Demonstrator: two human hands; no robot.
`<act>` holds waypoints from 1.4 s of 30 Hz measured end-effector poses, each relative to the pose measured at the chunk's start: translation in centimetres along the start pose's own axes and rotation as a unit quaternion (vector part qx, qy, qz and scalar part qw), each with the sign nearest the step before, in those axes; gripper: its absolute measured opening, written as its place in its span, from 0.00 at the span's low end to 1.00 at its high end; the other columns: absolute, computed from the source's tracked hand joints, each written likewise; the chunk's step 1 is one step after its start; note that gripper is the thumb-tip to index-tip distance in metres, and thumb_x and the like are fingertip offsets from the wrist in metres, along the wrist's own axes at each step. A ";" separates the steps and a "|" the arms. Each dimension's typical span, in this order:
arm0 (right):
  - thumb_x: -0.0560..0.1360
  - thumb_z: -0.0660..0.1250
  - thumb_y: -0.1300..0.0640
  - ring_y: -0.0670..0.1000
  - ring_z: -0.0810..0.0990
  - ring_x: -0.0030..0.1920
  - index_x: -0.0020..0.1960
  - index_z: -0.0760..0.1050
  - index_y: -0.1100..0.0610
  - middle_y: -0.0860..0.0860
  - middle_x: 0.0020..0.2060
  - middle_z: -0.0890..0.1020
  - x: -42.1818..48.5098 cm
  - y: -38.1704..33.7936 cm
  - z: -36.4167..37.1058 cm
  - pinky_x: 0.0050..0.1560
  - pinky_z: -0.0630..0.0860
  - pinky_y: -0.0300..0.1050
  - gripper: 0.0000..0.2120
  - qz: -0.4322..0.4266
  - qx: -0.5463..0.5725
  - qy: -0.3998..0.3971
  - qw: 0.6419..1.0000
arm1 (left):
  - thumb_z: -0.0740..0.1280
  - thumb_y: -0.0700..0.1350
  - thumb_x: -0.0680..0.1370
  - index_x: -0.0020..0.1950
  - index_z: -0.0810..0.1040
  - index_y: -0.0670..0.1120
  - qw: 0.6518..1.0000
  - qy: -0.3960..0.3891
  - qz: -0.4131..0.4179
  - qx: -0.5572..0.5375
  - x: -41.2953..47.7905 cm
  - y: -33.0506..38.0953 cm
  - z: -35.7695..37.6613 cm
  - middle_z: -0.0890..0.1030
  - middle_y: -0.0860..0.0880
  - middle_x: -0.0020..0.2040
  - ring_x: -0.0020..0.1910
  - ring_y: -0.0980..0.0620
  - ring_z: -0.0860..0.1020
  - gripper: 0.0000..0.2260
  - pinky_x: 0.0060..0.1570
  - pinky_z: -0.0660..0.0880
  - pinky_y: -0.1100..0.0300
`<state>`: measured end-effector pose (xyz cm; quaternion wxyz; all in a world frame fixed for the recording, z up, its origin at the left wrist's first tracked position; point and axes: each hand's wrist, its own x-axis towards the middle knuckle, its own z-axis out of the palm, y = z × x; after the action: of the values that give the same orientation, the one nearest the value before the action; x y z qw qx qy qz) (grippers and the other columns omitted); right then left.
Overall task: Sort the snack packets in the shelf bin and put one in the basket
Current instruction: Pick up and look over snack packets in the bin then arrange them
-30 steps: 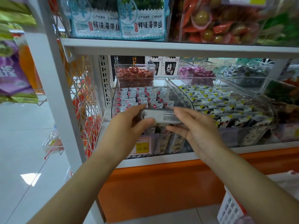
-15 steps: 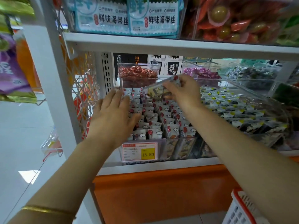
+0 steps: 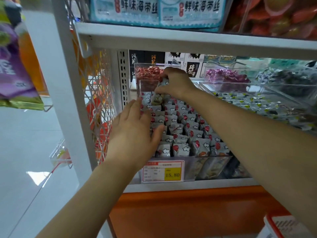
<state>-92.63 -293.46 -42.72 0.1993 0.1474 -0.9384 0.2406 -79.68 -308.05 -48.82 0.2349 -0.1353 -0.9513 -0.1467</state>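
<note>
Pinches one greenish snack packet (image 3: 158,99) in the right grip (image 3: 175,83), fingers clenched round its top end, just above the back rows of the clear shelf bin (image 3: 212,167). Rests the left grip (image 3: 135,133) released, fingers straight, on the white packets (image 3: 181,148) nearer and leftward. Shows the basket (image 3: 274,224) well below, low right.

The shelf bin (image 3: 212,166) is clear glossy plastic, as are its neighbours. The snack packets (image 3: 180,148) inside have shiny, crinkled foil-like wrappers. The price tag (image 3: 163,171) looks like matt paper. The shelf (image 3: 171,37) is smooth white painted metal, and the mesh side panel (image 3: 101,93) at left is white wire.
</note>
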 end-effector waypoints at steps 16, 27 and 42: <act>0.78 0.62 0.49 0.52 0.74 0.52 0.45 0.78 0.58 0.51 0.44 0.78 -0.7 -0.3 2.5 0.59 0.69 0.52 0.13 -0.025 -0.153 -0.163 0.974 | 0.52 0.59 0.78 0.67 0.71 0.44 0.999 0.006 0.001 -0.035 -0.1 0.0 0.2 0.55 0.44 0.76 0.75 0.47 0.50 0.26 0.72 0.51 0.52; 0.76 0.66 0.57 0.55 0.70 0.64 0.51 0.80 0.53 0.51 0.55 0.80 2.2 1.2 3.9 0.62 0.71 0.53 0.06 0.014 -0.138 -0.071 0.988 | 0.53 0.58 0.78 0.64 0.73 0.43 0.998 0.015 0.001 -0.054 -0.1 0.0 0.4 0.56 0.43 0.76 0.75 0.47 0.50 0.25 0.72 0.51 0.53; 0.75 0.67 0.62 0.47 0.75 0.39 0.44 0.77 0.61 0.52 0.42 0.78 -4.5 -1.0 -2.5 0.39 0.70 0.32 0.02 0.046 0.141 0.248 0.957 | 0.52 0.59 0.79 0.73 0.62 0.48 0.995 -0.021 -0.020 -0.090 -0.4 0.2 -0.8 0.51 0.48 0.77 0.75 0.51 0.45 0.26 0.72 0.46 0.51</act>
<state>-87.53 -292.24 -42.29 0.3921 0.0667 -0.8217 0.4082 -78.96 -308.26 -48.26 0.1985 -0.1399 -0.9415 -0.2337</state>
